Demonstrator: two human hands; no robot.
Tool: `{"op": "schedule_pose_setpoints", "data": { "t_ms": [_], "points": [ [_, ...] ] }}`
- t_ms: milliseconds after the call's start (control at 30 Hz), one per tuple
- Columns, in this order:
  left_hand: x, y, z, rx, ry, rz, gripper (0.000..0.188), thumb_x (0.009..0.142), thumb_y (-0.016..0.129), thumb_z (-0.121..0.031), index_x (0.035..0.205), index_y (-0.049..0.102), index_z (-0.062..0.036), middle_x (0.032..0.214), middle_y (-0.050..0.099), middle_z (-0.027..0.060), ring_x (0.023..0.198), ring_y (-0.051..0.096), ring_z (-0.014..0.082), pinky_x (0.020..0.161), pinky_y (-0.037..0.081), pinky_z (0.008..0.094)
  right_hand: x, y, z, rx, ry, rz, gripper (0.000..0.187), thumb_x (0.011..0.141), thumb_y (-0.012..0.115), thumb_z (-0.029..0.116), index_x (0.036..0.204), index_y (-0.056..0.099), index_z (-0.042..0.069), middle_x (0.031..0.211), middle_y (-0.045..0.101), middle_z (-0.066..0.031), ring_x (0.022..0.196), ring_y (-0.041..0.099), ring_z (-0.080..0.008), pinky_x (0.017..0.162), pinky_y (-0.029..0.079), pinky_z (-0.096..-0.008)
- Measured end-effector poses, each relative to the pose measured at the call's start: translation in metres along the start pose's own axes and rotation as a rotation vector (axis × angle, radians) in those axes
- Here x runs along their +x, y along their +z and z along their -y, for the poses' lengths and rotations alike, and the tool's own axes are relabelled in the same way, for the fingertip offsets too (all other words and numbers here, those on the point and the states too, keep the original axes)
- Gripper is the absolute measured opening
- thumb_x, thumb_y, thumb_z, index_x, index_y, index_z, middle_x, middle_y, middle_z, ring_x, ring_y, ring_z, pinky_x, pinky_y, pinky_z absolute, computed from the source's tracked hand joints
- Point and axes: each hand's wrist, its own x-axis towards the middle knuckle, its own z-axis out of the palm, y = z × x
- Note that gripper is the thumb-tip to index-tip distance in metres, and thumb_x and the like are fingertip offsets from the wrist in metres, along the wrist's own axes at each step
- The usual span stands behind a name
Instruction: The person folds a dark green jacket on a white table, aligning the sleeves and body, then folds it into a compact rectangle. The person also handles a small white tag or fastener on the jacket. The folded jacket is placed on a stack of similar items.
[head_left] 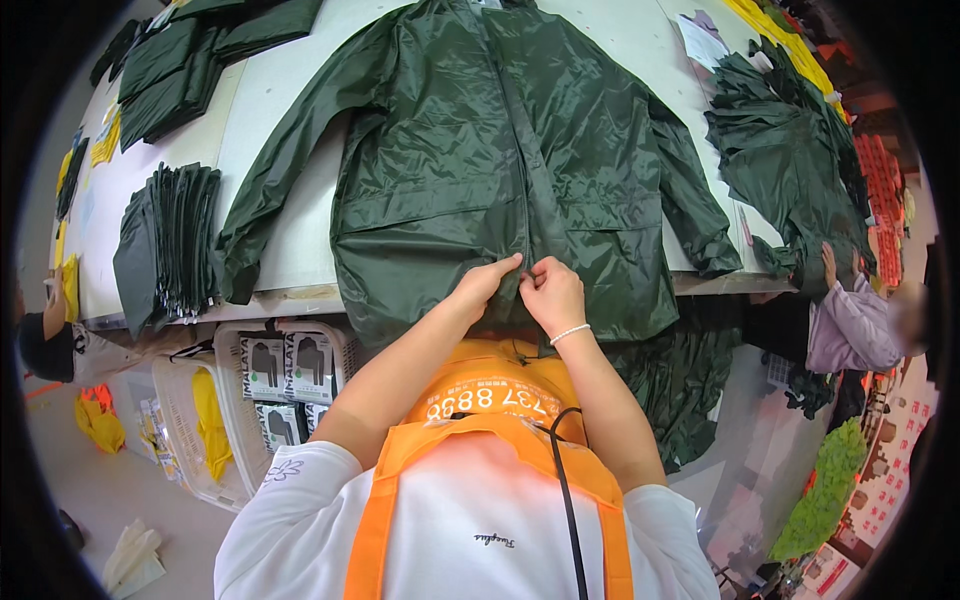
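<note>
A dark green rain jacket [420, 170] lies spread front side up, sleeves out to both sides, its lower hem hanging over the near table edge. Its front placket [512, 130] runs down the middle to my hands. My left hand [487, 282] is closed on the jacket's front edge near the hem, fingertips pinched at the opening. Right beside it my right hand [555, 298], with a pale bracelet at the wrist, pinches the bottom of the same opening. Whatever small part sits between the fingertips is hidden.
Folded dark green garments [170, 75] are piled at the far left. A stack of dark folded pieces [170, 245] stands nearer. More green garments [780, 150] are heaped at right, close to another person's hand [829, 265]. White baskets [347, 350] with packages stand below the table.
</note>
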Motion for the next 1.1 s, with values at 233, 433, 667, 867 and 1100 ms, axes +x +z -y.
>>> {"op": "schedule_pose_setpoints", "data": {
  "t_ms": [233, 433, 667, 867, 1100],
  "points": [
    [-0.003, 0.016, 0.006, 0.167, 0.103, -0.092, 0.06, 0.073, 0.075, -0.039, 0.109, 0.062, 0.0069, 0.131, 0.049, 0.0221, 0.123, 0.042, 0.0262, 0.1, 0.031, 0.0343, 0.001, 0.007, -0.016, 0.238, 0.149, 0.102, 0.018, 0.076, 0.07, 0.012, 0.074, 0.055, 0.002, 0.063, 0.061, -0.006, 0.056, 0.059, -0.0126, 0.055, 0.047, -0.0258],
    [0.01, 0.011, 0.006, 0.277, 0.077, -0.118, 0.056, 0.074, 0.075, -0.035, 0.108, 0.062, 0.0077, 0.127, 0.053, 0.0213, 0.12, 0.045, 0.0261, 0.099, 0.032, 0.0326, -0.007, 0.012, -0.026, 0.796, 0.545, 0.288, 0.02, 0.083, 0.069, 0.015, 0.078, 0.057, 0.001, 0.067, 0.063, -0.0055, 0.054, 0.059, -0.0106, 0.051, 0.047, -0.0222],
    [0.014, 0.011, 0.013, 0.251, 0.137, -0.127, 0.048, 0.074, 0.074, -0.033, 0.098, 0.066, 0.0081, 0.112, 0.061, 0.0181, 0.107, 0.053, 0.0219, 0.092, 0.037, 0.0316, -0.017, 0.026, -0.025, 0.474, 0.394, 0.083, 0.03, 0.076, 0.075, 0.023, 0.081, 0.061, -0.003, 0.066, 0.064, -0.0091, 0.052, 0.061, -0.0137, 0.051, 0.049, -0.0279],
    [0.024, 0.002, 0.016, 0.35, 0.154, -0.163, 0.034, 0.076, 0.072, -0.036, 0.08, 0.069, -0.0014, 0.098, 0.064, 0.0118, 0.097, 0.054, 0.0193, 0.086, 0.039, 0.0306, -0.009, 0.008, -0.018, 0.649, 0.64, 0.435, 0.027, 0.083, 0.07, 0.024, 0.079, 0.06, 0.0, 0.068, 0.062, -0.0053, 0.056, 0.06, -0.0123, 0.05, 0.048, -0.0233],
    [0.011, 0.009, 0.012, 0.285, 0.158, -0.194, 0.031, 0.077, 0.072, -0.036, 0.078, 0.069, -0.0045, 0.091, 0.065, 0.0088, 0.09, 0.055, 0.0171, 0.082, 0.039, 0.0286, -0.025, 0.004, -0.041, 1.265, 0.953, 0.411, 0.018, 0.087, 0.065, 0.016, 0.086, 0.059, -0.001, 0.081, 0.065, -0.0113, 0.07, 0.066, -0.0184, 0.064, 0.056, -0.0261]
  ]
}}
